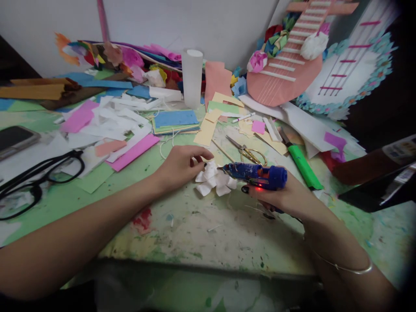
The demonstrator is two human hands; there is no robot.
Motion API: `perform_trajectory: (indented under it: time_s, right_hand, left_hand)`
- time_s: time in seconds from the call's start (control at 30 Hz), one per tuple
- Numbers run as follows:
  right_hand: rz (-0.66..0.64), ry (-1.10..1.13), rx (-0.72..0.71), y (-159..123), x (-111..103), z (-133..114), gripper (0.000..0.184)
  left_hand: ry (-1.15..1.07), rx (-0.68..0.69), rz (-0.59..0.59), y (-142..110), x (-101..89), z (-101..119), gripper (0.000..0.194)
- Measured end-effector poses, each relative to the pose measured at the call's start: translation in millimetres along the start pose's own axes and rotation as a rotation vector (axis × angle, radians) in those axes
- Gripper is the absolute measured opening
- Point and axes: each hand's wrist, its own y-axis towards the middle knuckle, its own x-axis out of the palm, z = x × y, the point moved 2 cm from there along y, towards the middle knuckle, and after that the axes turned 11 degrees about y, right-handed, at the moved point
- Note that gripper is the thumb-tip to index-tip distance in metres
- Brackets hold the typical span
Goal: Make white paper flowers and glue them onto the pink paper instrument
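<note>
My right hand (286,197) is closed round a blue glue gun (260,174) whose red light glows; its nozzle points left at a white paper flower (214,180) lying on the green paint-stained table (208,234). My left hand (182,167) rests on the table with fingers curled, pinching the flower's left edge. A thin bracelet sits on my right wrist.
Scissors (248,151) and a green marker (303,164) lie just behind the glue gun. Black glasses (35,177) and a phone (16,138) are at the left. Coloured paper scraps, a white paper roll (192,78) and a pink paper guitar (286,69) fill the back.
</note>
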Motion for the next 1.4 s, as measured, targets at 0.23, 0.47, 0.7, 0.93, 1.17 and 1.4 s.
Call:
perform_trajectory:
  time_s: [0.23,0.47,0.7,0.93,1.17,1.4]
  right_hand:
    - [-0.026,0.056,0.012,-2,0,0,0.020]
    - [-0.038,0.001,-0.029,-2,1,0,0.023]
    - [-0.028,-0.013,-0.025,0,0,2,0.025]
    - [-0.006,-0.017,-0.014,-1,-1,2,0.025]
    - [0.074,-0.074,-0.040,-1,0,1,0.026]
    - [0.154,-0.065,-0.034,1,1,0,0.028]
  left_hand:
    - [0.020,-0.005,0.010,1,0.9,-3,0.018]
    - [-0.030,-0.080,0.017,2,0.0,-1,0.012]
    - [-0.103,0.001,0.017,-2,-1.5,9,0.012]
    - [-0.004,0.169,0.047,-4,0.0,11,0.013]
    - [0.016,0.156,0.056,-6,-0.9,13,0.013]
    - [-0.112,-0.047,0.038,-3,2.7,8,0.012]
